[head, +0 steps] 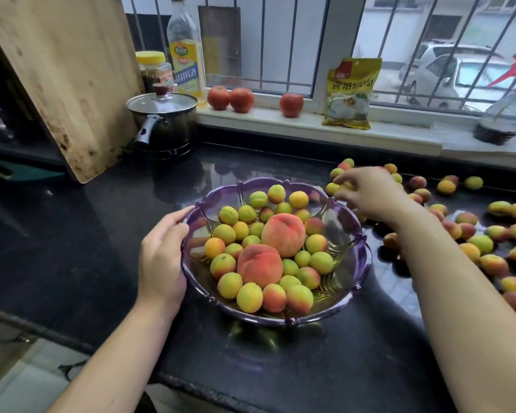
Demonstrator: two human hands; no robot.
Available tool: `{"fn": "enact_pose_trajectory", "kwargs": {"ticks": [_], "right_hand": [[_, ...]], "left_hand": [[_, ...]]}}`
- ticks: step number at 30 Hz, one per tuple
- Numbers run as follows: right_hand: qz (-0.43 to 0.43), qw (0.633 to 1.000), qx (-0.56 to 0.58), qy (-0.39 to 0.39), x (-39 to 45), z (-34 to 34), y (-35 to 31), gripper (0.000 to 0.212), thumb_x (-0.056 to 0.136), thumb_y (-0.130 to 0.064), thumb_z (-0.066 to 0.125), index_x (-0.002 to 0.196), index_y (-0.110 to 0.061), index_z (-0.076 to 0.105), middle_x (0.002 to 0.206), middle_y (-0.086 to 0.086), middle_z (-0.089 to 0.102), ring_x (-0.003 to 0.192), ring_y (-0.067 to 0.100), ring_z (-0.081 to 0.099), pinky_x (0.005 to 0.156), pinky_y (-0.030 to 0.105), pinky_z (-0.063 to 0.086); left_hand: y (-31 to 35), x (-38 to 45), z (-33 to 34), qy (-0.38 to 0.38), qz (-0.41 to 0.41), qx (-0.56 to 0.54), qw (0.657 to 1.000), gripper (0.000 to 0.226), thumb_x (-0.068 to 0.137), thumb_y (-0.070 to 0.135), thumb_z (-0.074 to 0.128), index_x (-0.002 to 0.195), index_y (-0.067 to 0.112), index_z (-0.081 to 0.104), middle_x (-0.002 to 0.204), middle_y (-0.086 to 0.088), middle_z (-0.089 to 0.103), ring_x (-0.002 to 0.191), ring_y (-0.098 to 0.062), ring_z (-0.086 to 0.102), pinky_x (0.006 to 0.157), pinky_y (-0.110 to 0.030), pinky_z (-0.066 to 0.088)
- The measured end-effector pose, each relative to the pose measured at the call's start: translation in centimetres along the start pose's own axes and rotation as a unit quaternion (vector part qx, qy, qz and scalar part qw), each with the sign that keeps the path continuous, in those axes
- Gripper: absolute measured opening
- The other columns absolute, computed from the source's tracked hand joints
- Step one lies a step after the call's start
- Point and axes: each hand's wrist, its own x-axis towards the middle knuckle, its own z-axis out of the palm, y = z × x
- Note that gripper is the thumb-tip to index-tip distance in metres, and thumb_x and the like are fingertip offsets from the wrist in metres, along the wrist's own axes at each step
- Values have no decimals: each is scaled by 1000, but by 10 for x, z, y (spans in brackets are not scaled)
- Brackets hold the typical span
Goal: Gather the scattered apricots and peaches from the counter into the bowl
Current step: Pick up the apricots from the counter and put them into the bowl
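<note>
While the left hand (161, 257) is gripping the bowl (359, 263) rim, the right hand (370, 193) is pinching an apricot (341, 187) just beyond it.

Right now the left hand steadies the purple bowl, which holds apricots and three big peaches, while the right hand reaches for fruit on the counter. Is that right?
Almost. The head view shows two big peaches in the purple bowl, not three. The left hand does grip its rim, and the right hand is at the apricots on the counter.

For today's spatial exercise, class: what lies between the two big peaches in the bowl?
Head view: nothing. The rear peach and front peach sit against each other in the bowl, small apricots flanking them.
</note>
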Motion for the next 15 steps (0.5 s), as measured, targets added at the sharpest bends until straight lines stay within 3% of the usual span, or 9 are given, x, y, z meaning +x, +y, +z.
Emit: {"fn": "enact_pose_trajectory", "kwargs": {"ticks": [2,5,10,12,15], "right_hand": [[14,989,136,48,-6,-20,-2,31,96,-33,66,125,-27,67,113,-1,68,101,19,62,82,32,46],[-10,964,265,9,-19,-50,-9,23,97,-27,66,120,-27,67,103,-3,72,82,11,70,73,28,52],[-74,940,318,-102,-32,-65,-19,32,89,-12,74,109,-36,72,112,-2,71,98,17,72,91,43,58],[-89,933,321,-135,-34,-68,-23,37,88,-8,75,111,-37,72,112,-2,72,101,21,72,96,48,55],[-98,930,311,-169,-39,-72,-28,30,88,-12,75,109,-32,70,106,-2,73,95,21,74,92,48,56]], "left_hand": [[0,0,0,0,2,4,1000,36,91,19,49,114,10,75,101,0,81,95,-14,77,76,-25,60],[0,0,0,2,-1,4,1000,40,86,24,49,113,13,76,103,-1,81,98,-16,77,78,-29,60],[2,-1,1,4,-4,-10,1000,37,87,23,49,109,14,77,101,-2,81,97,-17,77,75,-24,60],[2,-2,1,10,-10,-6,1000,36,87,23,49,108,15,77,101,-3,81,98,-19,77,78,-29,60],[3,-1,1,13,-14,5,1000,37,87,24,49,109,16,78,103,-4,81,101,-21,76,85,-38,58]]}}
